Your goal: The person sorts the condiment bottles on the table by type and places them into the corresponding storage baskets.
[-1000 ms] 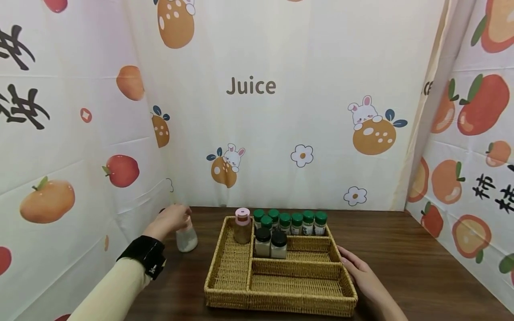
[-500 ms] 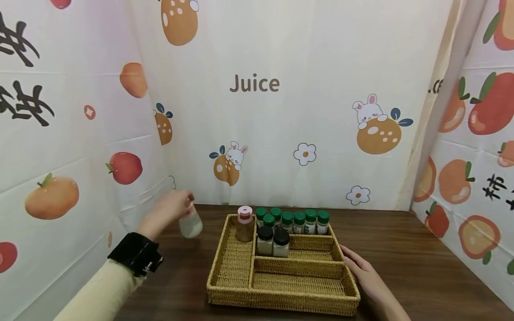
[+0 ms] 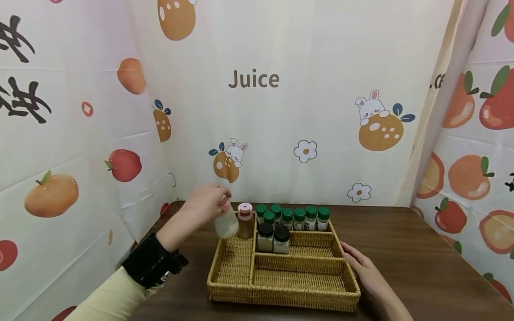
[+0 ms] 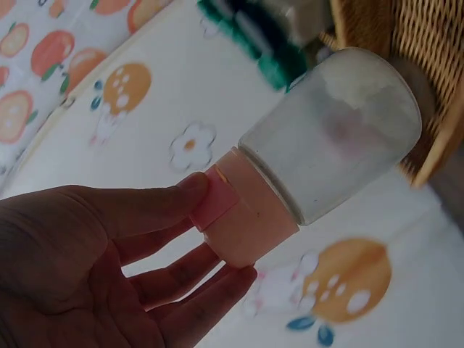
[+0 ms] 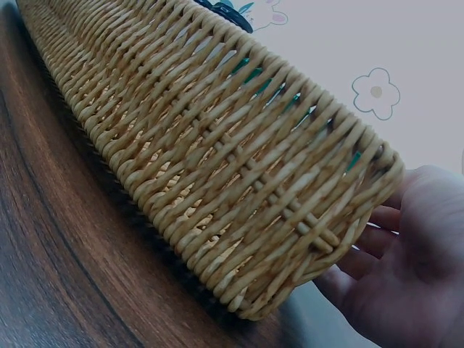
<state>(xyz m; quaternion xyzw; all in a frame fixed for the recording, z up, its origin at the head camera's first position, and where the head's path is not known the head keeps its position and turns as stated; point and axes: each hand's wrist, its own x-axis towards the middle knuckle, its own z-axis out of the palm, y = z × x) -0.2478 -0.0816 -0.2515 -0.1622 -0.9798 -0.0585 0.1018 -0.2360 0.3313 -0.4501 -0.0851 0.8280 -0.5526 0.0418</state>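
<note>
The left hand [image 3: 206, 203] pinches the pink cap of a frosted shaker bottle [image 3: 226, 223] and has carried it from the table's left edge to above the wicker tray's [image 3: 281, 292] back-left corner, beside the pink-capped spice jar [image 3: 245, 220]. The right hand [image 3: 363, 267], fingers relaxed, stays against the tray's right edge.

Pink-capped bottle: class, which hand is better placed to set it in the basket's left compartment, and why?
Left. The left hand already holds the pink-capped bottle by its cap above that compartment; the right hand rests against the basket's right side.
</note>
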